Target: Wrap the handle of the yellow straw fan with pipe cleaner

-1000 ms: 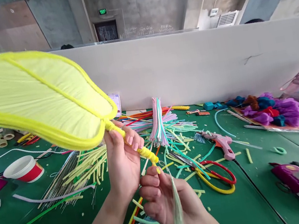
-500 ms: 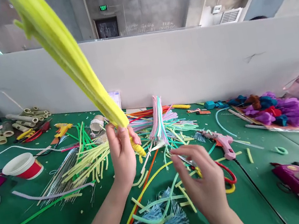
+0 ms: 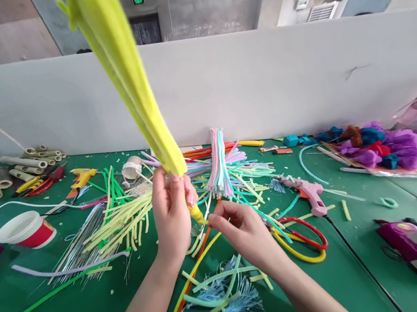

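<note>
Here, taking the upright pastel bundle [image 3: 217, 170] as our landmark, we see the fuzzy yellow piece [image 3: 132, 91] rising nearer to us and to its left, slightly tilted. Our left hand [image 3: 172, 213] has its grip closed around the piece's lower end; our right hand [image 3: 241, 231], in front of the bundle, has thumb and forefinger nearly together at the tip, though we cannot tell whether that grip pinches anything. Behind the bundle, a white partition [image 3: 260, 82] borders the desk [image 3: 344, 282], whose near edge shows to the bundle's front left. Green surface stretches front right of the bundle, between scissors [image 3: 323, 243] and a purple power strip [image 3: 413, 249]. The view's top cuts off the yellow piece, our fingers hide part of its lower end, and the scissors' blades are mostly covered.
</note>
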`<state>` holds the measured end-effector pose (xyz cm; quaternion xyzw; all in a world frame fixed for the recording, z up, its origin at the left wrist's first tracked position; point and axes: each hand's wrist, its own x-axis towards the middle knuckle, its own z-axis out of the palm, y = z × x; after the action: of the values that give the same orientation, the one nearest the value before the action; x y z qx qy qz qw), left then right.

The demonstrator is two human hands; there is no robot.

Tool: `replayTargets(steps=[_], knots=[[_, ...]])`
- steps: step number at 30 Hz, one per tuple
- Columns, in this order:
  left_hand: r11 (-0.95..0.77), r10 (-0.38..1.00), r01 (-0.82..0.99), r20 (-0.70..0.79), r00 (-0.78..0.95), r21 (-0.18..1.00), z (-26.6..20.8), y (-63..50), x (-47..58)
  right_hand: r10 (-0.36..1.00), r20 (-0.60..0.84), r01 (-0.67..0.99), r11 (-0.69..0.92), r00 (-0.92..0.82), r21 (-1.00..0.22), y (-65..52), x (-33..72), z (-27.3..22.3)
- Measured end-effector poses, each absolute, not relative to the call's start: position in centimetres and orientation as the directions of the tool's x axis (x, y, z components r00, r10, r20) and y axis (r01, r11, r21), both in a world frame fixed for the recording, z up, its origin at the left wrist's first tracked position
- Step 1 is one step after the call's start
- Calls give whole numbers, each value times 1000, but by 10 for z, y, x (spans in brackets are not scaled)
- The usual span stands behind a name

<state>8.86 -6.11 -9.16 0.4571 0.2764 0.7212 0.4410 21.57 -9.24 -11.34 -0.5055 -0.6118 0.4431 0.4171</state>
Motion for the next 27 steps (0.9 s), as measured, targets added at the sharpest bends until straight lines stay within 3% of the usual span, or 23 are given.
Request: replayTargets(steps=[4, 9, 14, 17, 18, 20, 22, 23, 25, 27], knots=[[-356, 932, -501, 341, -126, 789, -86, -63, 86, 948, -220, -108, -249, -228, -963, -88, 219, -116], [-168, 967, -682, 252, 25, 712, -81, -64, 80, 829, -422, -405, -551, -368, -730, -84, 217, -126], [32, 969, -860, 195, 151, 509, -78, -62, 76, 660, -479, -482, -751, -579, -452, -88, 207, -133], [139, 960, -922, 179, 214, 361, -77, -63, 75, 609, -440, -451, -790, -660, -416, -96, 199, -131], [166, 958, -932, 171, 229, 322, -76, -64, 75, 633, -435, -444, -768, -641, -463, -100, 198, -129], [192, 960, -944, 150, 238, 269, -76, -63, 73, 770, -408, -396, -614, -490, -683, -108, 200, -123], [194, 964, -949, 130, 231, 247, -76, -62, 72, 953, -207, -180, -249, -223, -952, -117, 207, -119], [190, 966, -952, 125, 225, 242, -75, -61, 71, 995, -13, -11, -14, -97, -1000, -120, 211, -118], [180, 970, -955, 118, 212, 236, -75, -60, 70, 918, 396, 305, 374, 13, -876, -124, 219, -118], [173, 974, -955, 103, 202, 242, -75, -59, 71, 762, 647, 468, 585, -37, -662, -124, 225, -120]])
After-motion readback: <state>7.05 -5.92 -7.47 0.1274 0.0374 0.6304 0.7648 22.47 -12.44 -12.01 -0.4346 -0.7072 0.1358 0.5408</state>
